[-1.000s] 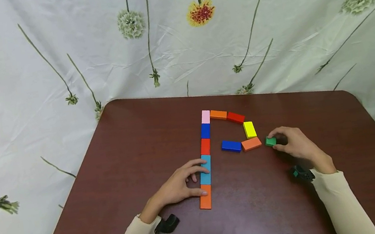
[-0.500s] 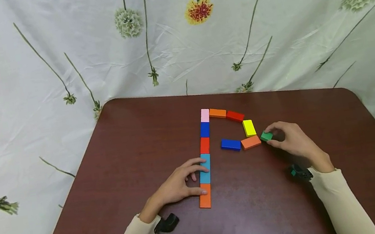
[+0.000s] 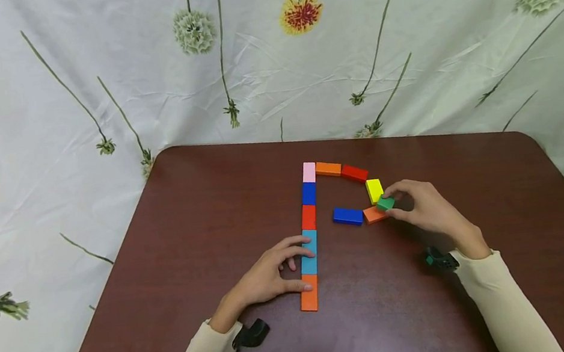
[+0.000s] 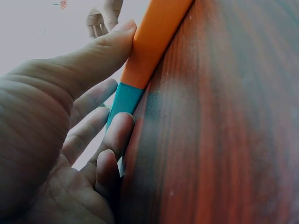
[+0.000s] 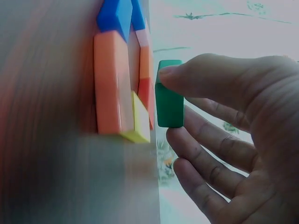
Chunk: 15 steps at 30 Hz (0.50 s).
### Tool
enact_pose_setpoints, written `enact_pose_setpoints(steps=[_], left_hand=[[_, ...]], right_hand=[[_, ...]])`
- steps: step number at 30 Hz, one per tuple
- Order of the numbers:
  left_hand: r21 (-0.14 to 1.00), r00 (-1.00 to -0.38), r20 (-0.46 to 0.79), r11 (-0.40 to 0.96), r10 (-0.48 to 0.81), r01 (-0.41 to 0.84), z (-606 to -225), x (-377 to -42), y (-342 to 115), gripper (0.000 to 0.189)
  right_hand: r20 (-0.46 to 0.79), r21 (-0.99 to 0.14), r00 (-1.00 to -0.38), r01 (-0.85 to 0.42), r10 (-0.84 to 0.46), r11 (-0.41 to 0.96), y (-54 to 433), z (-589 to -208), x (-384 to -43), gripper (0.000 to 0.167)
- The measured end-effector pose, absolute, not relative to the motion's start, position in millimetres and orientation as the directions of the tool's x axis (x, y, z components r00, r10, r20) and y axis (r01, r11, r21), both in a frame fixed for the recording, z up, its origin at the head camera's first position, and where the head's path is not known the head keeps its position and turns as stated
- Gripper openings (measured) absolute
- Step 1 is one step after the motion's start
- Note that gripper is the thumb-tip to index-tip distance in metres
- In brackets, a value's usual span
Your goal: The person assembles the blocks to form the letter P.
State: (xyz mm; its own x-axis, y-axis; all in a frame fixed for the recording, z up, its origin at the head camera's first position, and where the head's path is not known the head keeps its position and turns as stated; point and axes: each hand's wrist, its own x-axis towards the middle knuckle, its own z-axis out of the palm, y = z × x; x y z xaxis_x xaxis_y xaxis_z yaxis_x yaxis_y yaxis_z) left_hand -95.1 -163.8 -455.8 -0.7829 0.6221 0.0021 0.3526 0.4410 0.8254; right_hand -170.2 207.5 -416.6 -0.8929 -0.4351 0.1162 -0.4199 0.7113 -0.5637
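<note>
My right hand pinches a green block between thumb and fingertips. In the right wrist view the green block hangs raised off the table; in the head view it overlaps the corner of a light orange block, just below a yellow block. My left hand rests along a straight row of blocks with relaxed fingers. Its fingertips lie on the light blue part of the row, its thumb against the orange end block.
Red, dark blue and pink blocks continue the row away from me. From the pink end, orange and red blocks curve right; a blue block lies inside. A patterned cloth hangs behind the table.
My right hand has carried the green block leftward from the right of the light orange block until it overlaps it. The left hand has stayed in place.
</note>
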Motion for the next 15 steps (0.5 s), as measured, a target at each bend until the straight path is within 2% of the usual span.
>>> enact_pose_setpoints(steps=[15], left_hand=[[0.828, -0.779, 0.009, 0.432, 0.626, 0.357, -458.0, -96.2, -164.7, 0.048]], right_hand=[[0.138, -0.588, -0.853, -0.479, -0.503, 0.652, 170.3, -407.1, -179.9, 0.027]])
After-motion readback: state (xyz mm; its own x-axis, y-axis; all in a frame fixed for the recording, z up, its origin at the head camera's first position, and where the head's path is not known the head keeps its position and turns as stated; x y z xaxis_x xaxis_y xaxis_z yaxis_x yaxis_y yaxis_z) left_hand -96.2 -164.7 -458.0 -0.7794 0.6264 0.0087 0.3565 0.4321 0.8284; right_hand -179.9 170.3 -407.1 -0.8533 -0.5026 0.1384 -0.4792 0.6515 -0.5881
